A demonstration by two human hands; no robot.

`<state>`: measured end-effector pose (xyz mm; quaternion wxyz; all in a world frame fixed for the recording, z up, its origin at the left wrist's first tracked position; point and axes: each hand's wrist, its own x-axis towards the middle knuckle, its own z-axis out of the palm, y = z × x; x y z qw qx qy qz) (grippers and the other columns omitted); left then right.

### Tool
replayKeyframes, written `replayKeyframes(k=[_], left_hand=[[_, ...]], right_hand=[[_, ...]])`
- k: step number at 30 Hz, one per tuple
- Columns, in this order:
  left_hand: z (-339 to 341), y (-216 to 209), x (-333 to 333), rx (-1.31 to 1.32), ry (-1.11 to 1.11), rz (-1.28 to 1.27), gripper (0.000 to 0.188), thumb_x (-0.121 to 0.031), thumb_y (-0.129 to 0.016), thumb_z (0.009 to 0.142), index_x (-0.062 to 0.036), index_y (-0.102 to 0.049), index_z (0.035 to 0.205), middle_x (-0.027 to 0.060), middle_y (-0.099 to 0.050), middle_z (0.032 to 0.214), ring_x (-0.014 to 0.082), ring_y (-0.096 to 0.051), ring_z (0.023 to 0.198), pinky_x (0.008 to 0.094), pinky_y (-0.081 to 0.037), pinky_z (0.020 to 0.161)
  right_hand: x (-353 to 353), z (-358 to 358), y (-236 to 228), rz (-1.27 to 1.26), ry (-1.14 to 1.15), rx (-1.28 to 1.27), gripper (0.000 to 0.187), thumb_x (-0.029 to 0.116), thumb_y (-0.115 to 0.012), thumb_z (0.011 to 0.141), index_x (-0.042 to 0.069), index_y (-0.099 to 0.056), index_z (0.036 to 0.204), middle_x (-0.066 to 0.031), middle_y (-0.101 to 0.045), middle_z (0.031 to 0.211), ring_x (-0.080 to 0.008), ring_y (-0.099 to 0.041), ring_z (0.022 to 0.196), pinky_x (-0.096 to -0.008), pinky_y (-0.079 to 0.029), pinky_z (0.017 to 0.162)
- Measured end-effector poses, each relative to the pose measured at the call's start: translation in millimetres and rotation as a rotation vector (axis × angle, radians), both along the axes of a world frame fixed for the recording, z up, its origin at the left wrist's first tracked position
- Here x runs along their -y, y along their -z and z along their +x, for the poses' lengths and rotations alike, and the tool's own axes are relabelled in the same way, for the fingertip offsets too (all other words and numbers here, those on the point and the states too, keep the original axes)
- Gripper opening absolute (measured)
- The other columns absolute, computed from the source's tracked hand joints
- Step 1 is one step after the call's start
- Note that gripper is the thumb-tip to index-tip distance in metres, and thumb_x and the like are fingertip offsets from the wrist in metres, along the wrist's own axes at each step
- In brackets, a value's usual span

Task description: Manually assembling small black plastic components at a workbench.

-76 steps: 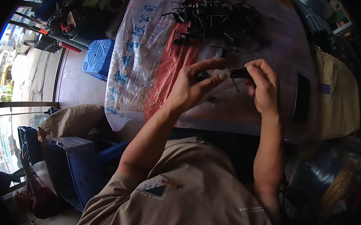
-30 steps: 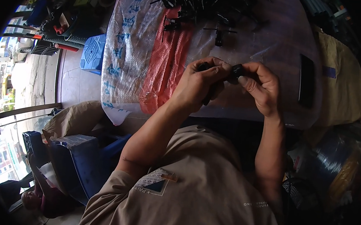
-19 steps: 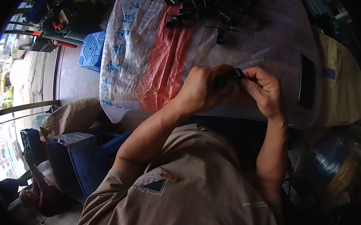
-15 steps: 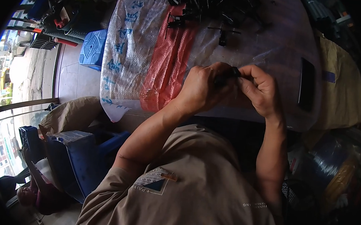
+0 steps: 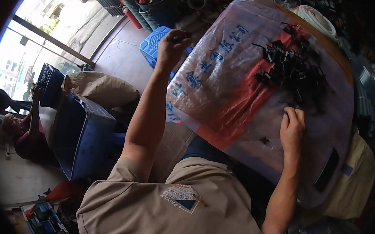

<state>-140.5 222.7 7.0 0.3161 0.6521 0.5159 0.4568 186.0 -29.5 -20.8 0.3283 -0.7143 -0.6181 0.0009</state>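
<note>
My left hand [image 5: 170, 48] is raised off the table's left edge, above a blue plastic stool [image 5: 151, 49]. Its fingers are closed round a small black part [image 5: 180, 38], mostly hidden by them. Over the table, my right hand [image 5: 293, 128] is at the near side of a heap of thin-armed black plastic parts [image 5: 291, 70]. Its thumb and fingers are drawn together at the heap's edge; what they pinch, if anything, is too small to make out. One small black piece [image 5: 264, 140] lies apart, left of the right hand.
A woven plastic sheet with a red stripe [image 5: 235, 116] covers the table. A dark flat phone-like slab [image 5: 327, 169] lies at its right edge. Left of me are a blue bin [image 5: 86, 131], a beige sack [image 5: 104, 89] and another person [image 5: 29, 136]. Coiled white tubing [image 5: 316, 19] sits beyond the table.
My hands were together over the table; now they are apart. The left has swung out left with a black part, the right has moved to the heap. The view has turned left.
</note>
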Motion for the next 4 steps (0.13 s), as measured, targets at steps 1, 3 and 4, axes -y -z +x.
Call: replayKeyframes(k=[1,3,4], left_hand=[[-7,8,-8,-0.118,0.002,-0.014,0.047,-0.027,-0.077,0.076,-0.0001,-0.063,0.111,0.0159,-0.068,0.104,0.0225,-0.066,0.094,0.0306,-0.051,0.082],[-4,22,-13,-0.184,0.008,0.010,0.061,-0.041,-0.077,0.075,-0.0019,-0.060,0.118,0.0177,-0.065,0.114,0.0305,-0.064,0.105,0.0340,-0.049,0.090],[-4,28,-17,-0.178,0.012,0.007,0.061,-0.041,-0.077,0.075,-0.0019,-0.060,0.118,0.0177,-0.065,0.114,0.0305,-0.064,0.105,0.0340,-0.049,0.090]], right_hand=[[2,0,-4,0.074,-0.018,-0.005,0.021,-0.002,-0.057,0.084,0.002,-0.059,0.105,-0.0165,-0.057,0.097,-0.0336,-0.060,0.086,-0.0392,-0.049,0.072],[12,-3,-14,0.013,0.086,-0.196,0.025,-0.001,-0.058,0.083,0.000,-0.056,0.108,-0.0157,-0.059,0.102,-0.0300,-0.062,0.084,-0.0389,-0.050,0.070],[14,-2,-20,-0.111,0.124,-0.354,0.030,0.002,-0.060,0.083,0.000,-0.054,0.112,-0.0152,-0.060,0.106,-0.0263,-0.063,0.085,-0.0378,-0.052,0.070]])
